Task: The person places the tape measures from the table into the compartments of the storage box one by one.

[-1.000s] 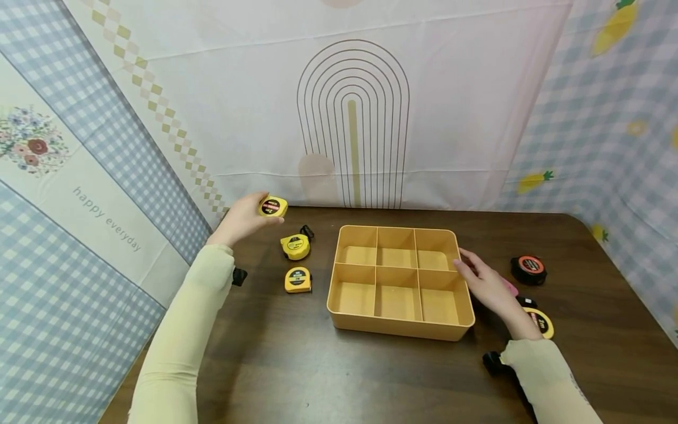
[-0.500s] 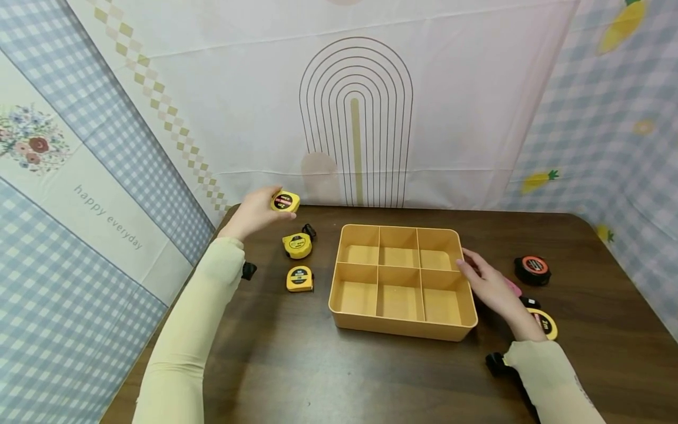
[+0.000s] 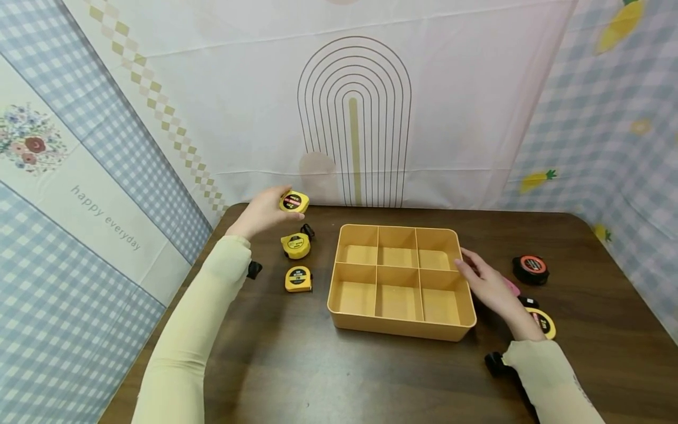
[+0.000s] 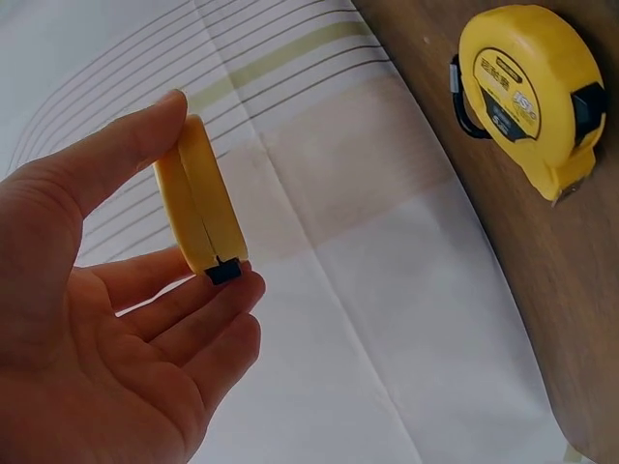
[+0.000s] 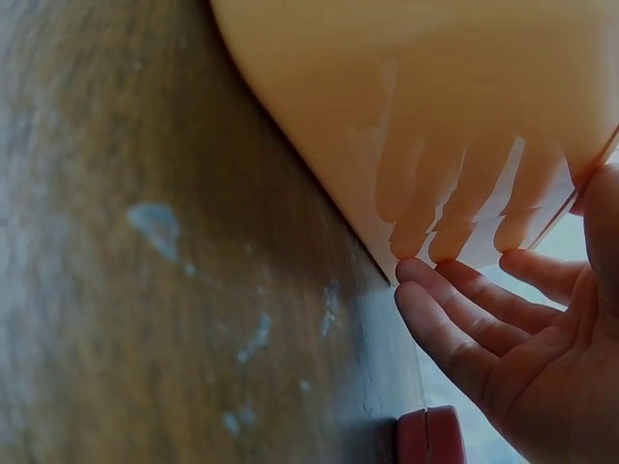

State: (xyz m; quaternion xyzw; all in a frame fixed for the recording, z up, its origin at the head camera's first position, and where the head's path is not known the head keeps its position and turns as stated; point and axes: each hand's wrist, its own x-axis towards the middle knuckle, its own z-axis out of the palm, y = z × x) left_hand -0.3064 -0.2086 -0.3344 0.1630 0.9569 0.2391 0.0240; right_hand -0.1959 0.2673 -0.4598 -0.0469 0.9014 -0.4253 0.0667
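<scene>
In the head view my left hand (image 3: 265,212) pinches a yellow tape measure (image 3: 293,201) above the table's back left edge. The left wrist view shows this tape measure (image 4: 200,198) edge-on between thumb and fingers of the left hand (image 4: 126,300). Below it on the table lie a second yellow tape measure (image 3: 295,245) with a black strap and an orange-yellow one (image 3: 299,279). A tan box (image 3: 405,325) with several compartments stands in the middle. My right hand (image 3: 489,288) rests at its right wall, thumb over the rim; in the right wrist view the fingertips (image 5: 414,275) touch the outer wall (image 5: 387,116).
Right of the box lie a black and red tape measure (image 3: 531,270), a pink item (image 3: 511,287) partly behind the right hand, a small black item (image 3: 528,302) and a yellow tape measure (image 3: 545,323). A patterned cloth (image 3: 455,106) hangs behind the brown table (image 3: 318,365).
My left hand has moved to the right with the yellow tape measure, which has turned a little. The right hand keeps its place at the box.
</scene>
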